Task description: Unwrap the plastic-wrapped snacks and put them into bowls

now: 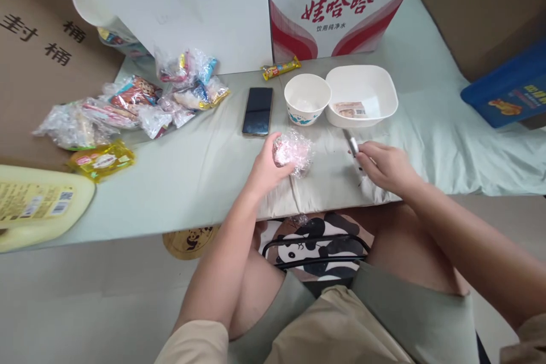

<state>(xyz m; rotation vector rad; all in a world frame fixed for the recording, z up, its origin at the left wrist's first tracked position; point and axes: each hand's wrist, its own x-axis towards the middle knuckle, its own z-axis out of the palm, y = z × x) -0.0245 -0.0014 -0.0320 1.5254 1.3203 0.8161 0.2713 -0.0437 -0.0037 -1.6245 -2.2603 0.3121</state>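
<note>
My left hand (pixel 269 169) curls round a pinkish bundle in crinkled clear plastic wrap (pixel 296 152) at the front of the table. To its right, my right hand (pixel 386 166) is closed on a slim silver metal object (pixel 351 142); its kind is not clear, and my fingers hide part of it. A small white and dark item (pixel 365 185) lies under that hand, too blurred to name. Just behind the hands stand a white paper cup (pixel 307 94) with a blue pattern and a white plastic tub (pixel 384 94) with a brownish packet (pixel 350 110) inside.
A phone (pixel 257 111) lies left of the cup, and a yellow snack packet (pixel 281 68) behind it. Wrapped snacks (pixel 132 105) are heaped at the left, near a yellow bottle (pixel 42 205). White boxes (pixel 183 11) line the back; a blue container (pixel 507 88) stands right.
</note>
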